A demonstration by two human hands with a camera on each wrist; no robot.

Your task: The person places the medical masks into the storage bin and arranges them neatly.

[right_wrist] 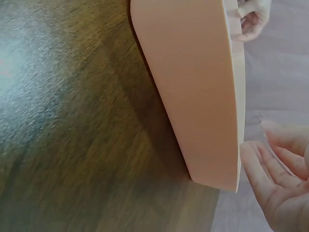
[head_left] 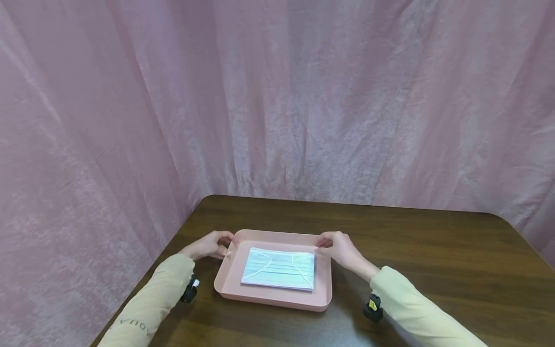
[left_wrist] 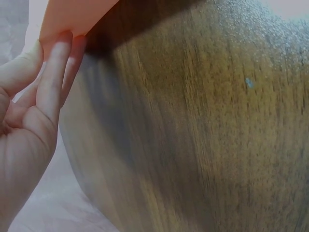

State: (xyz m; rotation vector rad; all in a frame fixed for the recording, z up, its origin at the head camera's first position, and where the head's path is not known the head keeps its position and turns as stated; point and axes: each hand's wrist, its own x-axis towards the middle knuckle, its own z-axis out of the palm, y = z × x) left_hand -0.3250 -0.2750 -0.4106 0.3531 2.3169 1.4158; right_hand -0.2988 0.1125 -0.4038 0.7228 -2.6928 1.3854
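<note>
A pink rectangular tray [head_left: 277, 302] stands on the brown table. Inside it lies a flat, pale blue pleated face mask [head_left: 278, 270], its white ear loops across the top. At the tray's far left corner, my left hand [head_left: 212, 244] pinches the rim; in the left wrist view the thumb [left_wrist: 26, 70] is on one side of the wall and the fingers [left_wrist: 54, 77] are against the other. My right hand [head_left: 341, 248] is at the far right corner, fingertips over the rim. In the right wrist view, its thumb and fingers [right_wrist: 256, 169] are spread apart beside the rim.
The wooden table [head_left: 433, 260] extends to the right of the tray, with rounded far corners. Pink velvet curtain [head_left: 303, 96] hangs behind the table and along its left side. Dark wrist cameras [head_left: 374, 308] hang below both sleeves.
</note>
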